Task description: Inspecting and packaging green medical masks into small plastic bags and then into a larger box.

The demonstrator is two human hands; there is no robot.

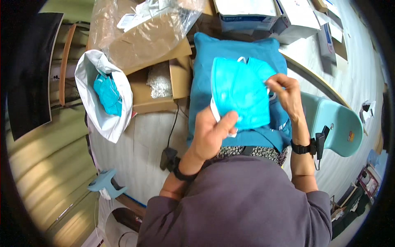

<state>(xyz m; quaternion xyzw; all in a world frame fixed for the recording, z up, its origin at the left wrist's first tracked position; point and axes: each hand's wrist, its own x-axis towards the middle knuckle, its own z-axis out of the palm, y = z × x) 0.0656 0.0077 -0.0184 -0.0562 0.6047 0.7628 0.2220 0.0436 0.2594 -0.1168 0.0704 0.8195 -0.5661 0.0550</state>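
Note:
A folded turquoise face mask [240, 92] is held up over a blue cushion [230, 53] on my lap. My left hand [212, 131] grips the mask's lower left edge, thumb on its front. My right hand [284, 92] pinches the mask's upper right edge near its white ear loop. A second turquoise mask shows just behind the first, at its top right.
A white plastic bag [92, 107] with more turquoise masks stands at the left. An open cardboard box [158, 88] with white material and a clear plastic-wrapped parcel [144, 33] lie beyond it. White boxes [255, 14] sit at the top. A turquoise chair [343, 123] stands at the right.

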